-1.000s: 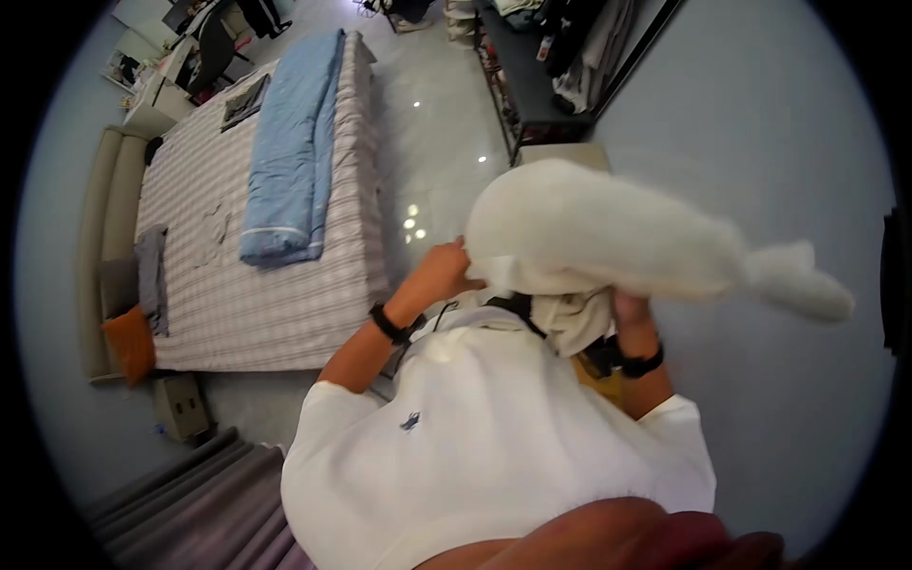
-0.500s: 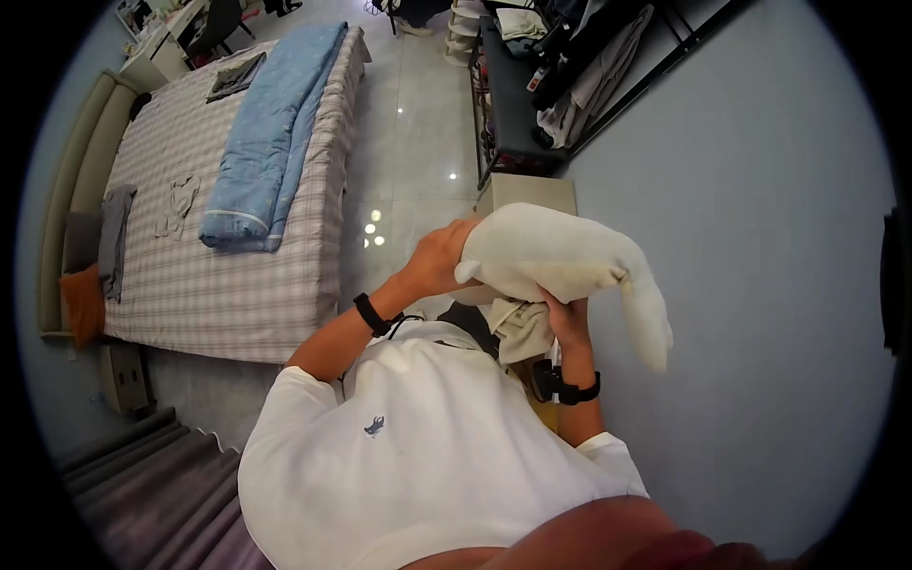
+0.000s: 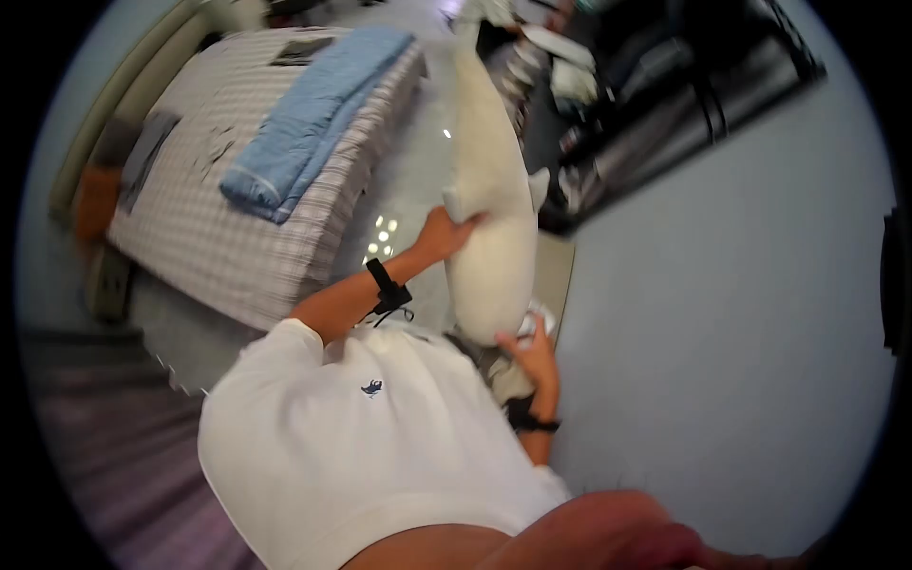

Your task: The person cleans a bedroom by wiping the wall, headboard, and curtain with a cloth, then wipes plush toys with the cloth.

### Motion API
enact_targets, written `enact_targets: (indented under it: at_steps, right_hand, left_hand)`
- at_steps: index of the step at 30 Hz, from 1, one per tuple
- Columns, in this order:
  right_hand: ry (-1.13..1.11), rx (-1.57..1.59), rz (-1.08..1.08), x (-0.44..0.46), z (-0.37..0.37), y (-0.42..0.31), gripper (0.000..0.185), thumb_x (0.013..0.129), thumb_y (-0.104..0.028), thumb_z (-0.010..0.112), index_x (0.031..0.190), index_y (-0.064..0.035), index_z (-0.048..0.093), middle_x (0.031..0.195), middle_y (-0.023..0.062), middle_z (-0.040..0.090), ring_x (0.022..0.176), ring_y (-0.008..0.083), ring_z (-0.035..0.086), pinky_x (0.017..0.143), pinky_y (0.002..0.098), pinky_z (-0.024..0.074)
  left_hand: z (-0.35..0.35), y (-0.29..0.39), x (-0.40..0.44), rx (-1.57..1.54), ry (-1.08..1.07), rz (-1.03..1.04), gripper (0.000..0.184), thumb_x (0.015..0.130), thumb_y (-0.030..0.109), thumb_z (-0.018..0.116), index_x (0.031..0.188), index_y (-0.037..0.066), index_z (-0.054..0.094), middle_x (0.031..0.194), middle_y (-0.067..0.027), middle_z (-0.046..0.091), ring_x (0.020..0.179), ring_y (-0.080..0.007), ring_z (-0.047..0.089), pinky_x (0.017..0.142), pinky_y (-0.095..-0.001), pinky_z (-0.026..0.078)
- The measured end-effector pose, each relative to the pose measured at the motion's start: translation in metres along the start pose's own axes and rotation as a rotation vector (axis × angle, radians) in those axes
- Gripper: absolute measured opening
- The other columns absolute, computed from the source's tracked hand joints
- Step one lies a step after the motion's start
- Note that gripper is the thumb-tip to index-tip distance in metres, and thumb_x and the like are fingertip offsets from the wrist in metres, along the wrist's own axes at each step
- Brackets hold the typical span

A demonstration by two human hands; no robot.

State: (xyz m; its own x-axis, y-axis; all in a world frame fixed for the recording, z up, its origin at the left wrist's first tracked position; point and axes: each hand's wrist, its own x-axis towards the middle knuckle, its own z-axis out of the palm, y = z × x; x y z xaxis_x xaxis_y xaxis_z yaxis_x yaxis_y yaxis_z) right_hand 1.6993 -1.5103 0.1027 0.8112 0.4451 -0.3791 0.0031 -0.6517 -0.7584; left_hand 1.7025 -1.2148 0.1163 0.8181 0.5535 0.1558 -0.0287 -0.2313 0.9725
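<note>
A long cream-white plush toy (image 3: 494, 266), shaped like a whale or similar sea animal with small side fins, stretches away from my body. Its rounded end is near me and its narrow end points to the far side. My left hand (image 3: 446, 236) grips its left side by a fin, thumb pressed on top. At the rounded end is my right hand (image 3: 534, 359), fingers apart, the fingertips at or just touching the plush. Beige fabric (image 3: 509, 378) shows in part below the toy; what holds it is hidden.
On the left a bed (image 3: 285, 275) with a checked sheet carries a folded blue quilt (image 3: 318, 123). A dark rack (image 3: 703, 95) with clothes stands at the upper right, beside a plain wall (image 3: 722, 332). A beige box (image 3: 554, 271) sits behind the toy.
The plush toy has swung from pointing right to pointing away from me. My right hand has moved from beneath it to its rounded end, with its fingers spread. The view has shifted.
</note>
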Motion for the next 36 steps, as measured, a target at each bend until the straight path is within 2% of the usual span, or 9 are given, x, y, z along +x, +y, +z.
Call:
enact_targets:
  at_steps: [6,10,12,17,21,23,25,29,36]
  right_hand:
    - [0.067,-0.072,-0.102,0.021,-0.012,-0.008,0.108,0.062,-0.030,0.089,0.143,-0.0002,0.023,0.122,0.0226,0.058,0.111,0.0343,0.058,0.097,0.0395,0.0441]
    - [0.011,-0.037,-0.189,0.054,-0.031,0.001,0.112,0.062,-0.032,0.087,0.145,-0.0019,0.019,0.126,0.0227,0.056,0.118,0.0346,0.054,0.098,0.0420,0.0428]
    - [0.058,0.255,-0.470,0.079,-0.031,0.010,0.107,0.063,-0.028,0.088,0.142,-0.0003,0.022,0.136,0.0210,0.046,0.124,0.0308,0.047,0.102,0.0410,0.0383]
    - [0.126,0.292,-0.552,0.098,-0.026,-0.022,0.084,0.071,-0.020,0.083,0.135,-0.0020,0.032,0.131,0.0161,0.045,0.119,0.0263,0.046,0.103,0.0384,0.0347]
    - [0.060,0.414,-0.534,0.115,-0.042,-0.053,0.055,0.077,-0.012,0.077,0.122,-0.0016,0.047,0.112,0.0101,0.055,0.108,0.0221,0.052,0.100,0.0351,0.0360]
    - [-0.002,0.371,-0.553,0.123,-0.050,-0.055,0.053,0.077,-0.011,0.078,0.121,-0.0008,0.050,0.111,0.0099,0.057,0.108,0.0211,0.053,0.099,0.0344,0.0373]
    - [-0.048,0.332,-0.560,0.123,-0.062,-0.061,0.052,0.076,-0.010,0.078,0.119,0.0000,0.052,0.111,0.0098,0.059,0.108,0.0201,0.054,0.098,0.0337,0.0386]
    - [-0.192,0.134,-0.601,0.112,-0.111,-0.099,0.062,0.076,-0.011,0.077,0.129,-0.0004,0.048,0.117,0.0097,0.058,0.111,0.0198,0.053,0.097,0.0338,0.0398]
    - [0.015,0.194,-0.587,0.149,-0.119,-0.125,0.078,0.076,-0.024,0.078,0.140,0.0000,0.039,0.135,0.0147,0.048,0.121,0.0251,0.049,0.103,0.0373,0.0365]
  left_hand:
    - [0.000,0.003,0.002,-0.159,0.117,-0.153,0.056,0.090,0.045,0.060,0.122,0.000,0.056,0.112,-0.0195,0.064,0.106,-0.0297,0.062,0.089,-0.0377,0.048]
    - [0.000,0.023,-0.012,-0.240,0.068,-0.205,0.060,0.091,0.044,0.061,0.131,0.002,0.048,0.124,-0.0145,0.057,0.116,-0.0227,0.054,0.097,-0.0339,0.044]
    - [0.000,0.011,-0.016,-0.304,0.099,-0.225,0.060,0.091,0.044,0.060,0.131,0.001,0.047,0.124,-0.0135,0.057,0.115,-0.0226,0.054,0.096,-0.0338,0.044]
    - [-0.017,-0.011,-0.045,-0.395,0.049,-0.465,0.074,0.090,0.055,0.056,0.138,0.002,0.040,0.137,-0.0141,0.047,0.130,-0.0246,0.041,0.108,-0.0357,0.031]
    - [-0.031,-0.027,-0.043,-0.514,-0.009,-0.394,0.076,0.090,0.060,0.052,0.142,0.006,0.037,0.143,-0.0106,0.041,0.135,-0.0235,0.034,0.113,-0.0377,0.023]
    - [-0.031,-0.045,-0.033,-0.784,0.468,-0.335,0.072,0.091,0.061,0.049,0.142,0.011,0.040,0.144,-0.0078,0.041,0.134,-0.0235,0.037,0.109,-0.0415,0.031]
    - [-0.066,-0.045,-0.008,-1.220,0.747,-0.380,0.067,0.090,0.061,0.051,0.138,0.015,0.044,0.134,-0.0079,0.051,0.124,-0.0242,0.048,0.100,-0.0430,0.042]
    - [-0.157,-0.078,0.028,-1.460,0.397,-0.097,0.061,0.090,0.058,0.055,0.132,0.016,0.044,0.102,-0.0074,0.060,0.094,-0.0205,0.061,0.084,-0.0399,0.053]
    - [-0.175,-0.014,0.072,-1.131,0.400,-0.072,0.046,0.100,0.031,0.049,0.138,0.008,0.039,0.103,-0.0070,0.059,0.095,-0.0194,0.061,0.086,-0.0349,0.052]
